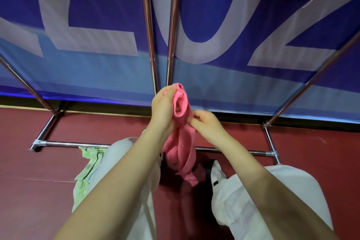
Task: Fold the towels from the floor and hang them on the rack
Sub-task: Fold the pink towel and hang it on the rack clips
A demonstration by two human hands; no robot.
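Currently both hands are working one bunched pink towel in mid-air in front of the rack.
Left hand (162,111) fingers (169,91) are curling round the top of the pink towel (182,142), gripping it; right hand (208,124) fingers (194,121) are pinching its edge just below. Towel is hanging crumpled and twisted between the knees, clear of the floor (39,161), not yet folded. Risks, as judgement: the right pinch is looking shallow, so the edge could be slipping out and the towel dropping; the twisted cloth could be folding crooked and sliding off a rail. A green towel (85,179) is lying on the floor partly under the left leg, so stepping on or dragging it is possible. Count: two towels visible, one pink, one green; one chrome rack (148,25); none is showing hung in this view.
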